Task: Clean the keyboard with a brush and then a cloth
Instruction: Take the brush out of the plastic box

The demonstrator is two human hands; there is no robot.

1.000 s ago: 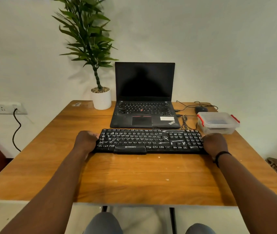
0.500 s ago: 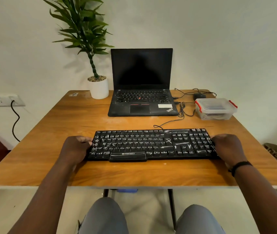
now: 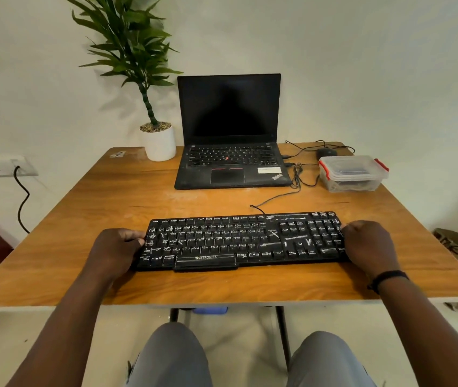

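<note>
A black keyboard [image 3: 241, 240] streaked with white marks lies flat on the wooden table [image 3: 110, 208], near its front edge. My left hand [image 3: 116, 251] grips the keyboard's left end, fingers curled around the edge. At the right end, my right hand [image 3: 368, 245] grips it the same way; a dark band sits on that wrist. The keyboard's thin cable [image 3: 275, 198] runs back toward the laptop. No brush or cloth is in plain sight.
An open black laptop [image 3: 230, 160] stands at the back centre, with a potted plant [image 3: 158, 141] to its left. A clear lidded box with red clips [image 3: 353, 173] and a mouse [image 3: 326, 152] sit back right. Loose cables lie between laptop and box.
Both hands have drawn the keyboard away from the laptop toward the table's front edge. The grip on both ends has stayed the same.
</note>
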